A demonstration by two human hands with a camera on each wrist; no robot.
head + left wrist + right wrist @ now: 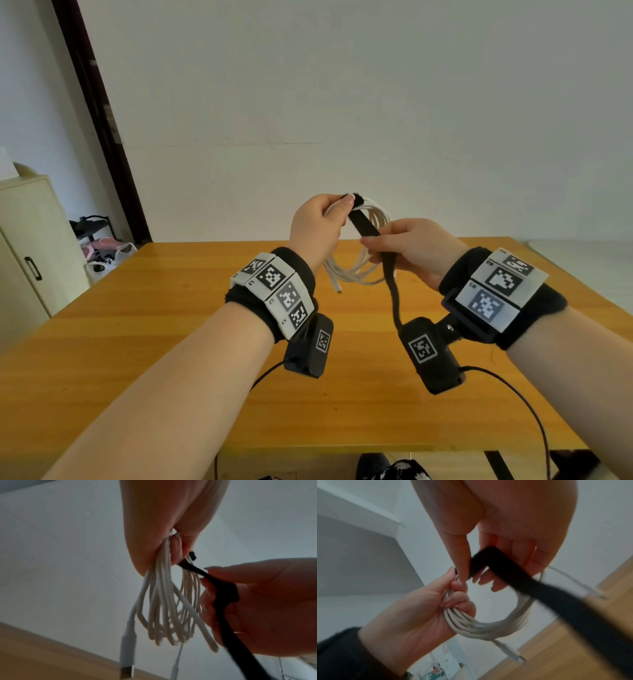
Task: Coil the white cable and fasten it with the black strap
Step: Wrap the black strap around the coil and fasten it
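The white cable (356,270) hangs as a coil of several loops above the wooden table (171,325). My left hand (318,226) grips the top of the coil (471,627), thumb pressing one end of the black strap (364,224) onto it. My right hand (407,250) pinches the strap (505,566) a little lower, and the strap's free tail (394,294) dangles past my right wrist. In the left wrist view the loops (164,608) hang down with a USB plug (126,668) at the bottom, and the strap (224,595) runs through my right fingers.
A beige cabinet (30,253) stands at the left, with bags and a dark rack (99,246) on the floor beside it. A white wall lies behind the table. Camera leads (513,390) trail from my wrists over the table's near edge.
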